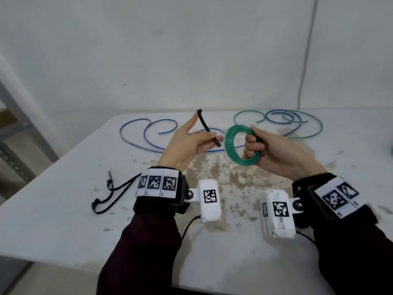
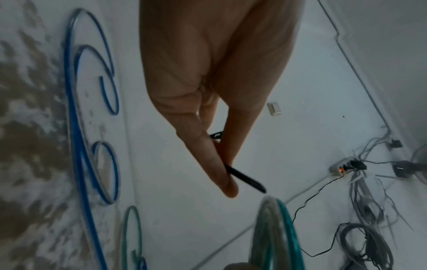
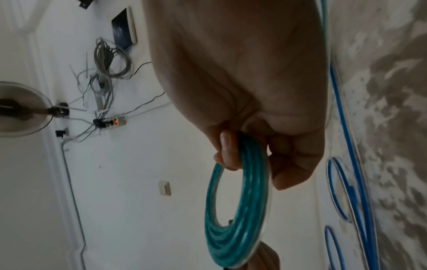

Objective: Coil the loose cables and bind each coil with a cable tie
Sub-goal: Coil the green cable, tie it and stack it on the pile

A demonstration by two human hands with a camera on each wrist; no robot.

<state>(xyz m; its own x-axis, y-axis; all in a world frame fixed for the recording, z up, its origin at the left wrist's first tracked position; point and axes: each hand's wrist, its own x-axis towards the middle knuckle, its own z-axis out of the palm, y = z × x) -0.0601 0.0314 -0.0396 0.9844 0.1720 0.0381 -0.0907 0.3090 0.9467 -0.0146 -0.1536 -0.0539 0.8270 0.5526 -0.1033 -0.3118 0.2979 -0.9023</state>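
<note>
Above the table [image 1: 63, 209], the right hand [image 1: 274, 150] curls round the green coil [image 1: 238, 145], hiding its far side. The left hand [image 1: 187, 143] pinches a black cable tie [image 1: 207, 128]; only the head view shows the tie's whole length.

Both forearms reach forward, wrists raised, hands close together. The left hand [image 1: 187, 143] is palm up, thumb and fingers [image 2: 221, 171] pinching a tie [image 1: 207, 128]. The right hand [image 1: 274, 152] is curled in a fist round a coil [image 1: 238, 145].
</note>
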